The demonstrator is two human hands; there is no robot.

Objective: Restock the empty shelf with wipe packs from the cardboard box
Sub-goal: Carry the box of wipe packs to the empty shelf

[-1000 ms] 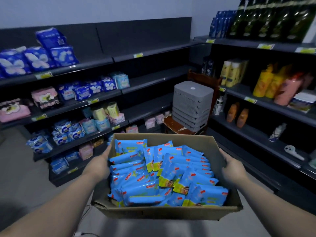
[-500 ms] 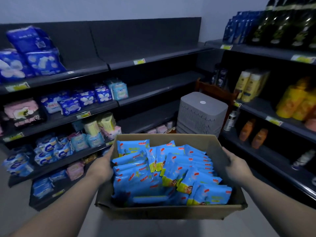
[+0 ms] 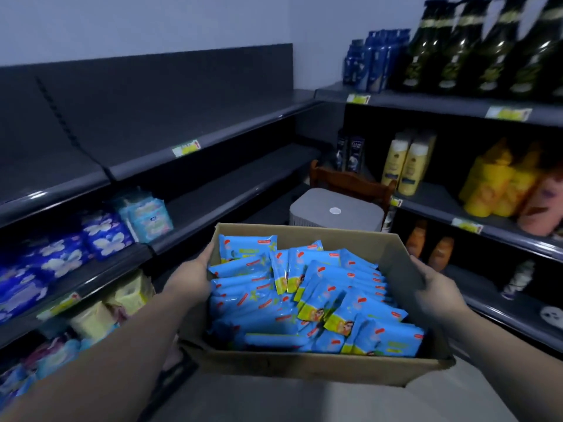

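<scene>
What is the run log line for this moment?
left hand grip: holds brown cardboard box side | right hand grip: holds opposite side | blue wipe packs: in box | dark grey shelf: bare

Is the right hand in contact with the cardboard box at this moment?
Touching. The head view shows the right hand gripping the right wall of the cardboard box, with no gap between them.

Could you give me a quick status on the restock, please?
Left hand and right hand each grip a side of the cardboard box. Wipe packs all in box, none on the empty shelf yet. Grey unit stands beyond box.
</scene>
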